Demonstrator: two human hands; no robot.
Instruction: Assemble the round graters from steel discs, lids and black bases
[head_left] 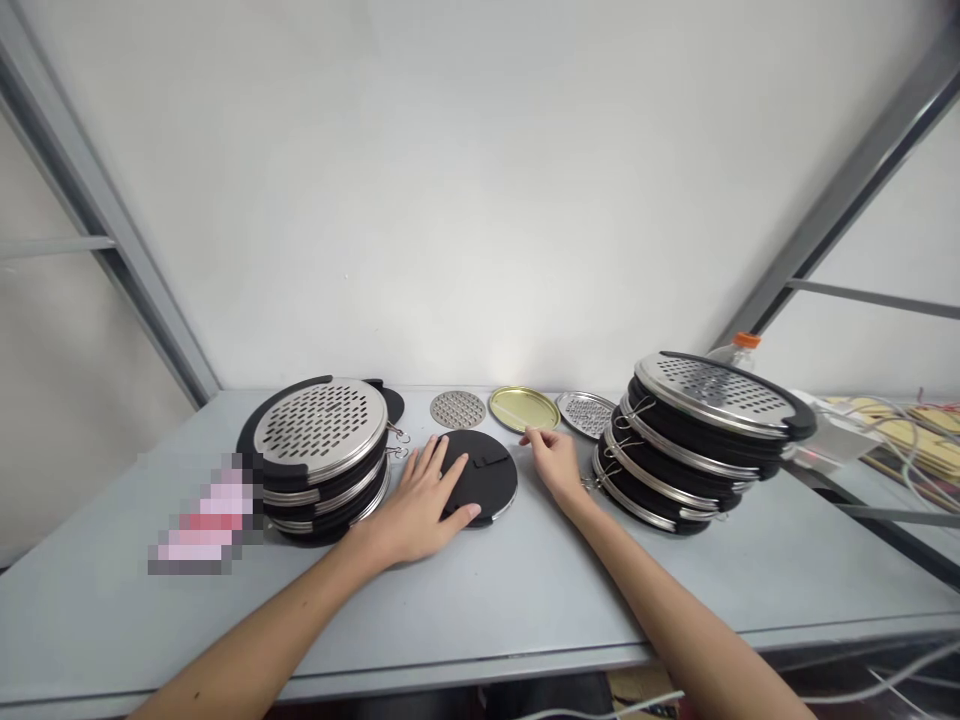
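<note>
A black round disc [491,475] with a small latch-like strip on top lies on the table. My left hand [424,500] rests on its left side, palm down with fingers spread. Just right of the disc, my right hand [553,462] has its fingers curled in near the table top; whatever they may hold is hidden. Beyond it sits a gold round lid [525,408]. Left of that lid is a perforated metal disc [458,409], and to its right lies a metal grater plate [589,412], partly behind the right stack.
A stack of round metal-and-black graters [322,430] stands left; a taller, leaning stack [712,395] stands right, wire clips jutting inward. Behind it is a bottle with an orange cap [746,341]. A blurred pink item [206,520] lies left. Grey metal posts [127,230] frame the table [450,620].
</note>
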